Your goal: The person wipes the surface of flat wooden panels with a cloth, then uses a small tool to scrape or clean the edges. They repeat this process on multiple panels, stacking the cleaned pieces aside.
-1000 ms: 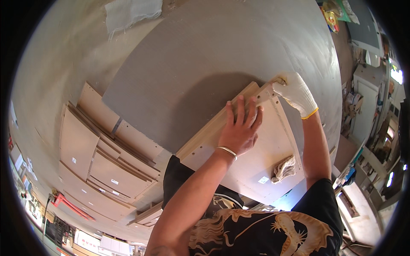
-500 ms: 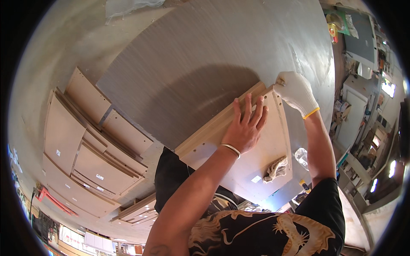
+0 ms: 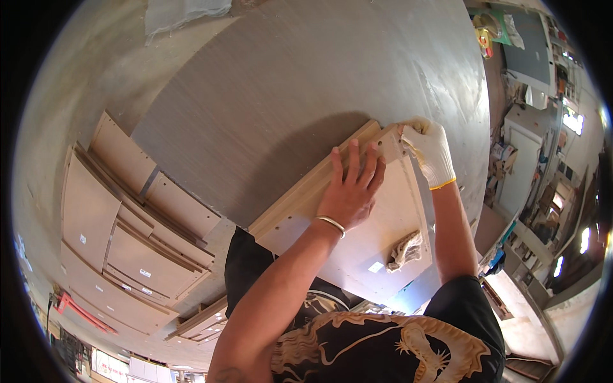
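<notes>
A pale wooden panel [image 3: 345, 249] with small drilled holes lies at an angle in front of me, a thick wooden edge strip [image 3: 306, 182] along its far side. My left hand [image 3: 354, 182], bare with a bangle at the wrist, rests on the panel near that edge, fingers spread. At the panel's far right corner is my right hand [image 3: 429, 150], in a white knitted glove with a yellow cuff. Its fingers are curled closed against the corner; what they hold, if anything, is hidden. A crumpled work glove [image 3: 405, 251] lies on the panel's right part, near a small white label [image 3: 376, 267].
Under the panel is a large grey sheet-topped surface [image 3: 255, 76]. Stacked wooden boards [image 3: 153, 252] lie to the left, with a red tool [image 3: 83, 309] beyond them. Shelving and clutter [image 3: 523, 153] stand at the right. Clear plastic film [image 3: 182, 13] lies at the far left.
My gloved right hand has shifted slightly down along the panel's corner and turned, its fingers still curled. My left hand stays spread on the panel. The whole view has moved a little.
</notes>
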Action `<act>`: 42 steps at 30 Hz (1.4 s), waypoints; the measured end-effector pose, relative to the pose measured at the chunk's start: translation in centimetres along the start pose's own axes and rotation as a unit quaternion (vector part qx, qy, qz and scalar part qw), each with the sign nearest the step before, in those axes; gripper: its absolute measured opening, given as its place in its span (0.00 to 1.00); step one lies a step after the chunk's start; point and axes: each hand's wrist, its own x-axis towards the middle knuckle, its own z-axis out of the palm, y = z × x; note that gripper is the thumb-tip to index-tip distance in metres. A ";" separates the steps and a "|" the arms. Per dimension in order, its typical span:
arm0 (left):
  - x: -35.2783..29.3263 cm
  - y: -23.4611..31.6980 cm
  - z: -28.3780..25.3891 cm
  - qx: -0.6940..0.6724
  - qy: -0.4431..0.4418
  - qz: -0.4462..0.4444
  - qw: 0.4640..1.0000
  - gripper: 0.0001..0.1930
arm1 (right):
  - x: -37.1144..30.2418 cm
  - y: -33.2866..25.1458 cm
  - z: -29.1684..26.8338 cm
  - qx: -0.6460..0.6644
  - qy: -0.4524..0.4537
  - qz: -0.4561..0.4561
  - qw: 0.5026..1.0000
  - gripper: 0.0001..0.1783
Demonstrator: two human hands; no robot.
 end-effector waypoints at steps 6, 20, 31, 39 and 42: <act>0.1 0.0 0.0 -0.004 -0.006 -0.002 1.000 0.42 | 0.4 -1.9 -0.5 -0.075 -0.022 0.008 0.997 0.10; 0.0 0.1 -0.2 -0.003 -0.008 -0.005 1.000 0.42 | 0.2 -1.1 -0.6 0.051 -0.035 0.056 0.997 0.08; 0.0 0.2 -0.4 -0.003 -0.017 -0.007 1.000 0.42 | 1.2 -1.4 -1.0 -0.065 -0.044 0.005 0.997 0.08; 0.0 0.1 -0.4 -0.010 -0.012 -0.008 1.000 0.40 | 2.1 -2.6 -1.0 -0.145 -0.091 -0.035 0.985 0.08; 0.0 0.1 -0.3 -0.009 -0.005 -0.008 1.000 0.39 | 2.4 -3.1 -0.8 -0.226 -0.081 -0.029 0.970 0.08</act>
